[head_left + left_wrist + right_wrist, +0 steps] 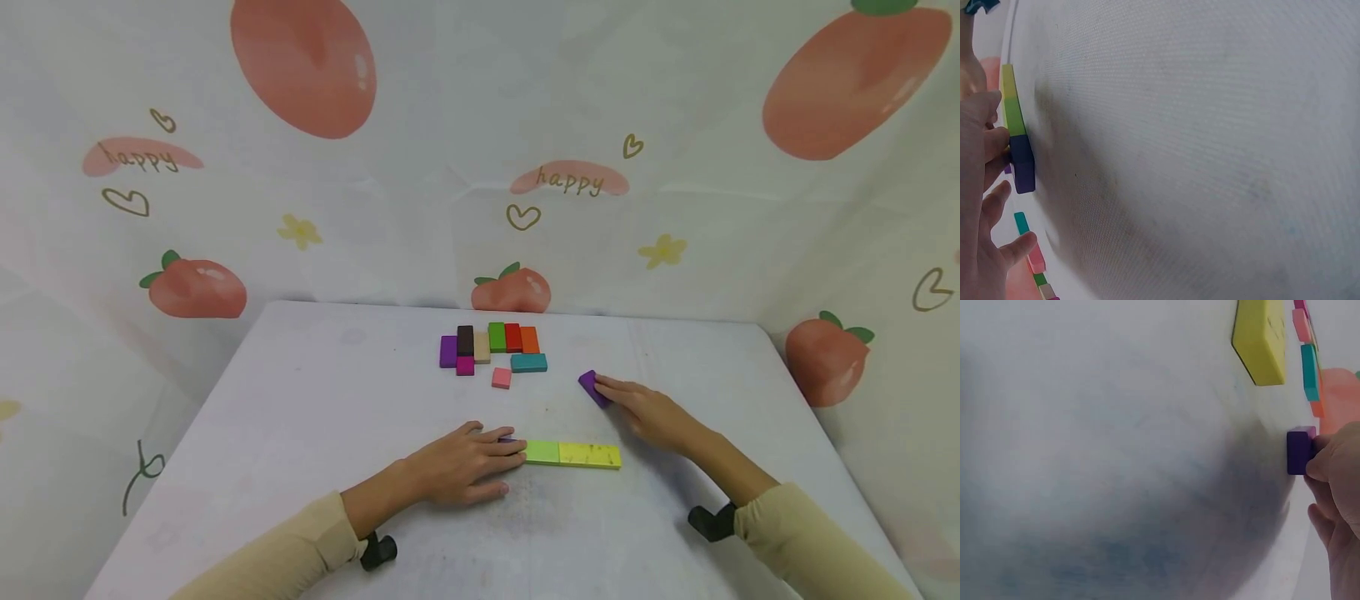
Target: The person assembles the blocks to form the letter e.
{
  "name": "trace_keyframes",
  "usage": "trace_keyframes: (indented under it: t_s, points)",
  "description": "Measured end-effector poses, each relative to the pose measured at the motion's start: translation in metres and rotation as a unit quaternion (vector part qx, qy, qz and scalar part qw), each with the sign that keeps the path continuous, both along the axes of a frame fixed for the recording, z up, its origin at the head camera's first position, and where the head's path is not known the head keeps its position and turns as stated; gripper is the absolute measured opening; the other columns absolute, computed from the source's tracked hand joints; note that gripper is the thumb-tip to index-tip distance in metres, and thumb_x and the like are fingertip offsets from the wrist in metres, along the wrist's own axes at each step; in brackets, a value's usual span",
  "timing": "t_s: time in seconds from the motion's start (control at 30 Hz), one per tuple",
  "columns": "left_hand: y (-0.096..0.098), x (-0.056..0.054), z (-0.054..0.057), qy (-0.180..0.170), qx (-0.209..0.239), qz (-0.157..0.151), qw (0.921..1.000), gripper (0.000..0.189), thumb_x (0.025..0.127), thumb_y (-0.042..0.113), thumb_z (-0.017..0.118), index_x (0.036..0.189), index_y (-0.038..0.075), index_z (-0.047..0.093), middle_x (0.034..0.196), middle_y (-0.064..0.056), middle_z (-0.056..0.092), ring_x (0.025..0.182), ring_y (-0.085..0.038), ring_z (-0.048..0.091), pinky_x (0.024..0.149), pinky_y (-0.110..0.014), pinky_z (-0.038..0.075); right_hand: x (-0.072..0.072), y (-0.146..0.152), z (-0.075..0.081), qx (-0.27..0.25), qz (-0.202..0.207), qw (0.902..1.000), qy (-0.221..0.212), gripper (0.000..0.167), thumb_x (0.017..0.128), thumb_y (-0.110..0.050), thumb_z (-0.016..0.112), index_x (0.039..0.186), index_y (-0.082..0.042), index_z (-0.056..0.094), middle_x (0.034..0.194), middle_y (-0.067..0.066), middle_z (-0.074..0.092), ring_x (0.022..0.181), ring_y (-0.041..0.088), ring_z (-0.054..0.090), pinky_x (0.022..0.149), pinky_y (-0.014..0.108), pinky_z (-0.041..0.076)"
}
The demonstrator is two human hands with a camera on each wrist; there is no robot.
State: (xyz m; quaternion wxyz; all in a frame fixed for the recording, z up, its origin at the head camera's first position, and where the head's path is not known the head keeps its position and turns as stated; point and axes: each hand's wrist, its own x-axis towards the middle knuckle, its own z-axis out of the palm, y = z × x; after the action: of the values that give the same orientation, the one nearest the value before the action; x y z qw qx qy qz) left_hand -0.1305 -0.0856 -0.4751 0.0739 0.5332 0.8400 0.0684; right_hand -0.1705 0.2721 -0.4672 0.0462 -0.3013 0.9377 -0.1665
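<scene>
A straight row lies mid-table: a dark navy block (1022, 164), a lime green block (542, 452) and a speckled yellow block (590, 456). My left hand (471, 462) reaches over the row's left end with fingers spread and fairly straight. Its fingertips touch the navy block and cover most of it in the head view. Beyond the row's right end, my right hand (651, 415) pinches a purple block (1298, 452) between thumb and fingers. That block sits at a slant, at or just above the table; I cannot tell which.
At the table's back stands a cluster of blocks: purple (447, 352), dark brown (465, 340), magenta (465, 366), beige (482, 347), green (497, 337), red (513, 337) and orange (529, 339). A teal block (528, 362) and a pink block (501, 378) lie in front. A printed cloth hangs behind.
</scene>
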Motion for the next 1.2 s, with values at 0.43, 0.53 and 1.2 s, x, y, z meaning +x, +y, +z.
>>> trace_keyframes:
  t_s: [0.43, 0.53, 1.2]
  points:
    - [0.000, 0.000, -0.001, -0.001, -0.002, 0.003, 1.0000, 0.054, 0.105, 0.046, 0.042, 0.154, 0.022, 0.040, 0.158, 0.008, 0.036, 0.148, -0.017, 0.028, 0.111, -0.050, 0.037, 0.024, 0.008, -0.005, -0.016, 0.012, 0.9983, 0.055, 0.048, 0.089, 0.009, 0.062, 0.137, 0.003, 0.056, 0.143, 0.018, 0.054, 0.125, 0.039, 0.056, 0.096, 0.052, 0.049]
    - [-0.001, -0.001, 0.000, -0.003, -0.001, 0.003, 1.0000, 0.054, 0.105, 0.045, 0.042, 0.153, 0.022, 0.040, 0.158, 0.008, 0.036, 0.148, -0.017, 0.028, 0.111, -0.050, 0.037, 0.029, 0.009, -0.006, -0.018, 0.014, 0.9979, 0.060, 0.049, 0.088, 0.010, 0.063, 0.136, 0.004, 0.057, 0.143, 0.019, 0.054, 0.124, 0.039, 0.057, 0.095, 0.052, 0.049]
    - [-0.001, 0.000, 0.000, 0.002, 0.005, -0.003, 1.0000, 0.054, 0.105, 0.045, 0.042, 0.153, 0.021, 0.040, 0.157, 0.007, 0.037, 0.148, -0.018, 0.029, 0.110, -0.050, 0.038, 0.049, 0.015, -0.007, -0.020, 0.006, 0.9981, 0.058, 0.053, 0.087, 0.011, 0.063, 0.138, 0.002, 0.056, 0.146, 0.017, 0.051, 0.125, 0.037, 0.056, 0.095, 0.051, 0.050]
